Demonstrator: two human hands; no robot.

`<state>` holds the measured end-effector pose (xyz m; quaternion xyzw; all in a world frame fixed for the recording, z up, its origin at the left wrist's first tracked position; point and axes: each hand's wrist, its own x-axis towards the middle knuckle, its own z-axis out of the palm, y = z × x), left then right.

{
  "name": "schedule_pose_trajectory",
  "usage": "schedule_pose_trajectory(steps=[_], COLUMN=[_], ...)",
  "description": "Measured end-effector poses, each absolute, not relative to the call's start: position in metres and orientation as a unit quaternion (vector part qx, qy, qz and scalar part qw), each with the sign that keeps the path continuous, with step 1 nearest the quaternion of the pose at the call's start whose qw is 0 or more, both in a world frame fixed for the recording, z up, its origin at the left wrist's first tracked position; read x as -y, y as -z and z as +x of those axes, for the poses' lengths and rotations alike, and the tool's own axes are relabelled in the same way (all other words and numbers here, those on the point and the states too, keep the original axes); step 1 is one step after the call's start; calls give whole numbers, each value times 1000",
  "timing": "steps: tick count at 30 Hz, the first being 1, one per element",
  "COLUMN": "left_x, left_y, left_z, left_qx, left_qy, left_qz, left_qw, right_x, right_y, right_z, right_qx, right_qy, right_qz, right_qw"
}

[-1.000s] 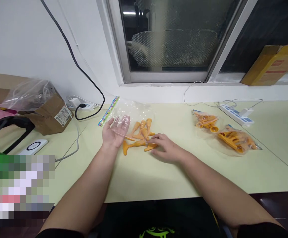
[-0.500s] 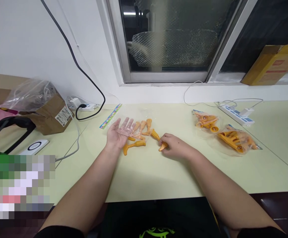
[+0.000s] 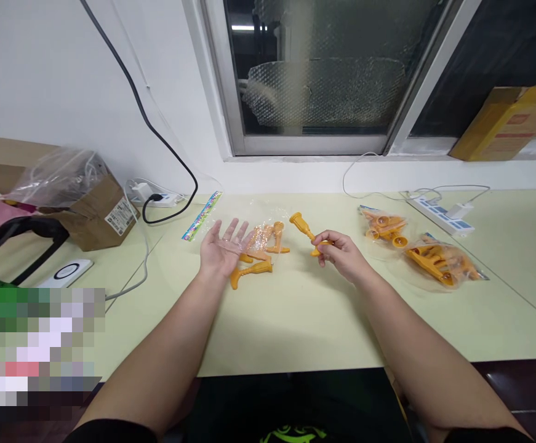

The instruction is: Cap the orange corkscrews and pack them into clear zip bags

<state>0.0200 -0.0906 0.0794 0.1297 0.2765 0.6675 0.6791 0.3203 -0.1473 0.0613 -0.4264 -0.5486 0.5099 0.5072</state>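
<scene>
In the head view, my right hand (image 3: 339, 252) pinches an orange plastic leg-shaped piece (image 3: 301, 223) by its foot-like end, its flared end pointing up and left. My left hand (image 3: 221, 252) rests palm up with the fingers spread. Beside it, and partly across its fingers, lies a clear plastic bag (image 3: 268, 212) with a colourful printed header strip (image 3: 202, 215). Several similar orange pieces are under or in the bag's film; I cannot tell which. One orange piece (image 3: 255, 268) lies in front of the bag, close to my left wrist.
Two clear bags of orange parts (image 3: 440, 261) lie to the right, near a white power strip (image 3: 445, 215). On the left are an opened cardboard box (image 3: 96, 215), a white charging pad (image 3: 71, 271) and cables. The window wall borders the table's back.
My right hand has lifted the orange leg-shaped piece off the table beside the bag and moved it right and slightly up. My left hand stays almost still.
</scene>
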Motion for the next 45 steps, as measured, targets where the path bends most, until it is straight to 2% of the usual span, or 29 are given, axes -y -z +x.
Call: schedule_pose_trajectory(steps=[5, 12, 23, 33, 38, 45], left_x=[92, 95, 111, 123, 130, 133], left_y=[-80, -77, -74, -73, -69, -63], left_z=[21, 24, 45, 62, 71, 78], left_qx=[-266, -262, -274, -223, -224, -238], left_qy=[-669, -660, -595, -569, -552, -532], left_qz=[141, 165, 218, 266, 277, 277], left_qw=[679, 684, 723, 746, 754, 764], right_x=[149, 150, 147, 151, 153, 157], right_y=[-66, -67, -55, -53, -48, -46], right_z=[321, 313, 288, 273, 263, 253], right_qx=[519, 515, 438, 508, 465, 510], right_qy=[-460, -561, -562, -570, -600, -536], right_qz=[-425, -419, -421, -387, -362, -374], right_qw=[582, 495, 561, 517, 540, 559])
